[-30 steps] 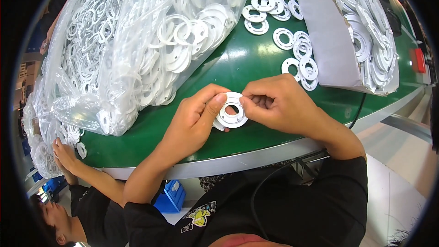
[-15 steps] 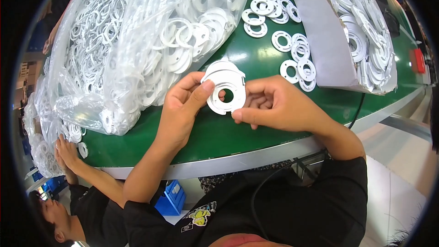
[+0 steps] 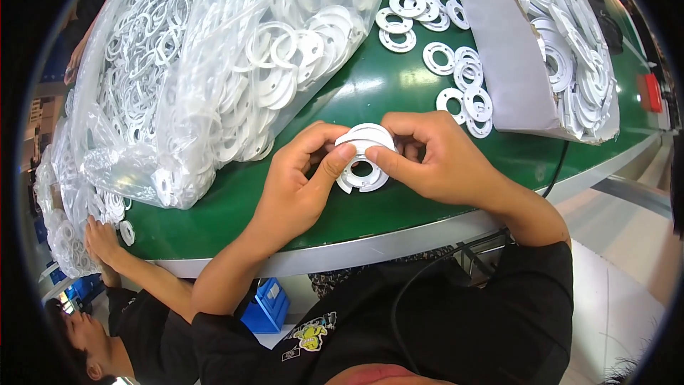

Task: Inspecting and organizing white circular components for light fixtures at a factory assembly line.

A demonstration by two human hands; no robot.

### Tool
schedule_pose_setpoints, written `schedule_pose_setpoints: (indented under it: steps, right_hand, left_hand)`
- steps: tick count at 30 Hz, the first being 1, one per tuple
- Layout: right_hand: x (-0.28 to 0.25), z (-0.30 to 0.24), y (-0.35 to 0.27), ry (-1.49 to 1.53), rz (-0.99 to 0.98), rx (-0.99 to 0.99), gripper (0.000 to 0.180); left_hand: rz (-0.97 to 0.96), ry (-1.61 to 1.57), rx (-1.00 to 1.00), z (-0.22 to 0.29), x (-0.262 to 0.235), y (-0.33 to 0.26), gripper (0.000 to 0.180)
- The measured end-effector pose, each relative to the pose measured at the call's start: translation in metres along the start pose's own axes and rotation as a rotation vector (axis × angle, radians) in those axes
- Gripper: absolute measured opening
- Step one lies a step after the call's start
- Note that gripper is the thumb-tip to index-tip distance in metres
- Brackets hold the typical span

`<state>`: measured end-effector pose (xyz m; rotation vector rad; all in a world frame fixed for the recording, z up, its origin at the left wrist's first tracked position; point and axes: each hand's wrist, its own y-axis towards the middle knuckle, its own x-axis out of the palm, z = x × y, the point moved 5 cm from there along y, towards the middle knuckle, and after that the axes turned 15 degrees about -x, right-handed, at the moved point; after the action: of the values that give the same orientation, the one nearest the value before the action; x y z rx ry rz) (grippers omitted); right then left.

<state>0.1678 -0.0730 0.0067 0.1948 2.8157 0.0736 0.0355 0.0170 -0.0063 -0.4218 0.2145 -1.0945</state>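
Between my two hands, above the green tabletop, is a white plastic ring assembly (image 3: 365, 137) with a round hole in its lower part and a curved piece across its top. My left hand (image 3: 303, 175) pinches its left side, thumb on the upper face and fingers behind. From the right, my right hand (image 3: 434, 157) grips it too, its thumb pressing on the face close to the left thumb. The fingers behind the part are mostly hidden. Both thumbs cover some of the part, so how its pieces join cannot be made out.
Clear plastic bags (image 3: 192, 85) full of white rings fill the left. Several loose white rings (image 3: 438, 58) lie beyond my hands, beside a grey-white box (image 3: 499, 64) of white parts. A metal edge (image 3: 370, 248) borders the green table (image 3: 242, 207). At far left a co-worker's hand (image 3: 102, 241) touches parts.
The ring assembly has come slightly down and nearer, and its tilt has changed. My right thumb has moved from its lower edge up onto its face, beside my left thumb.
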Motion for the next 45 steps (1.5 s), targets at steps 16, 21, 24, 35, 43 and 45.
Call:
schedule_pose_setpoints:
  steps: [16, 21, 24, 35, 43, 45]
  right_hand:
    - [-0.002, 0.009, -0.002, 0.448, 0.230, 0.154, 0.026]
    - [-0.004, 0.004, -0.002, 0.281, 0.180, 0.016, 0.022]
    - [-0.006, 0.001, -0.002, 0.094, 0.116, -0.010, 0.016]
    - [0.001, 0.000, 0.000, -0.011, 0.105, -0.121, 0.011]
    - [0.002, -0.008, -0.003, -0.085, 0.177, -0.188, 0.014]
    - [0.002, -0.008, -0.004, -0.090, 0.178, -0.198, 0.014]
  left_hand:
    - [0.072, -0.285, -0.043, -0.005, -0.016, 0.008, 0.023]
    - [0.078, -0.089, 0.039, 0.003, -0.010, 0.001, 0.019]
    - [0.068, 0.157, 0.065, 0.006, -0.004, 0.000, 0.016]
    - [0.046, 0.124, -0.019, 0.002, -0.002, -0.001, 0.019]
    - [0.062, 0.122, -0.031, 0.003, -0.001, -0.005, 0.018]
    - [0.069, 0.128, -0.046, 0.003, 0.000, -0.006, 0.017]
